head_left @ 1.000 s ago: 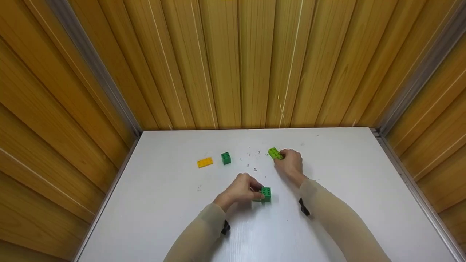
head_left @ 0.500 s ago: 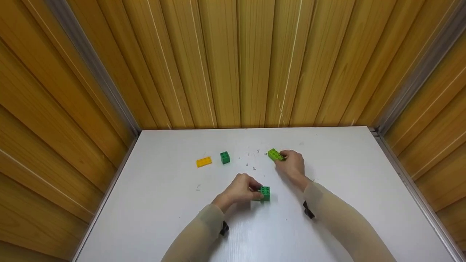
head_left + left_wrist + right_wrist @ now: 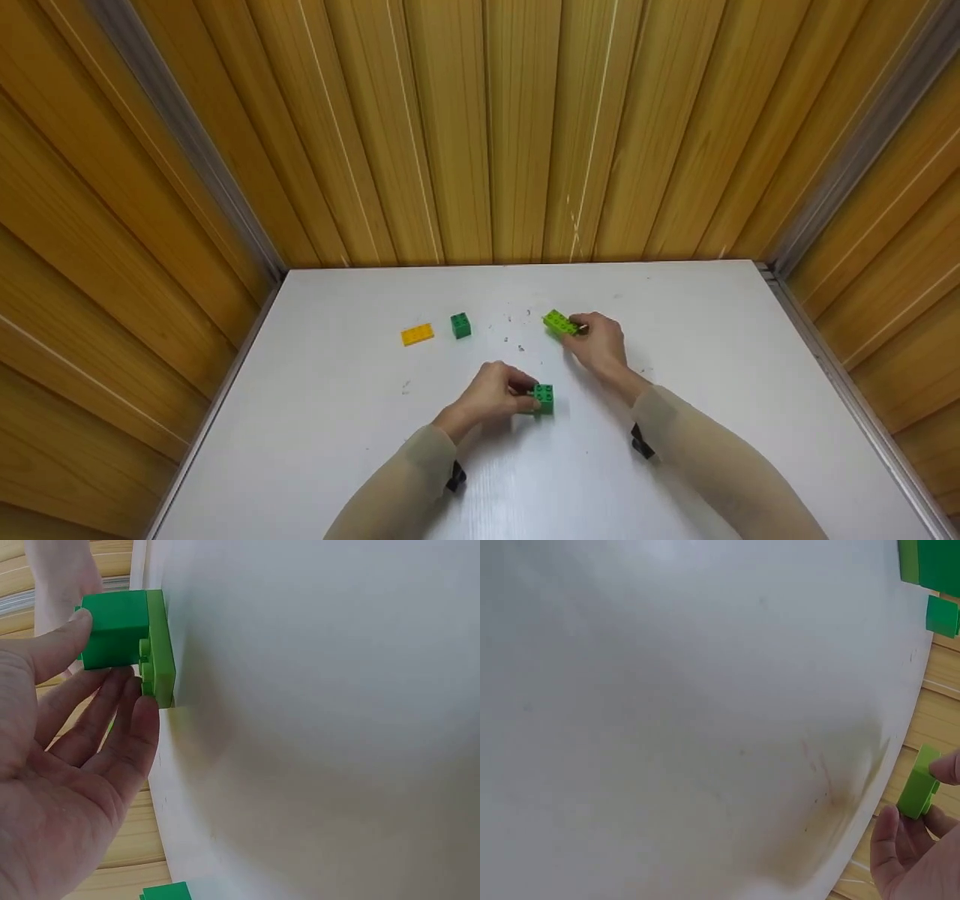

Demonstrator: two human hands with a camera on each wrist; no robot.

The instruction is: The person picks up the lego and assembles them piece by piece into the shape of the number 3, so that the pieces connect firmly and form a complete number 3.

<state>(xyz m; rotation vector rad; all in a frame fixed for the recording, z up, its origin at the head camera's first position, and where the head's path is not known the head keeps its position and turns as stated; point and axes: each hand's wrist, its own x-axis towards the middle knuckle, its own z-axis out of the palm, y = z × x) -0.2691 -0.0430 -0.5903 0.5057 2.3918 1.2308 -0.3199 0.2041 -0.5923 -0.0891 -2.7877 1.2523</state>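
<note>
My left hand (image 3: 491, 394) grips a dark green toy brick (image 3: 544, 399) at the middle front of the table. In the left wrist view that brick (image 3: 116, 626) is joined to a studded light green plate (image 3: 161, 645) under it, which stands at the tabletop, some studs uncovered. Thumb and fingers hold it from the side. Farther back on the right, my right hand (image 3: 602, 345) pinches a lime green studded brick (image 3: 559, 322) by its near end. The right wrist view shows this lime brick (image 3: 917, 784) between thumb and fingers, apparently tilted off the table.
A smaller dark green brick (image 3: 460, 325) sits toward the back of the white table (image 3: 300, 450). Left of it lies a flat yellow plate (image 3: 417, 334). Small dark marks dot the tabletop. Wood-patterned walls (image 3: 450, 135) enclose the back and sides.
The lime green brick has turned in my right hand and shifted slightly left. My left hand keeps its grip on the dark green brick, almost still. The head view has drifted slightly.
</note>
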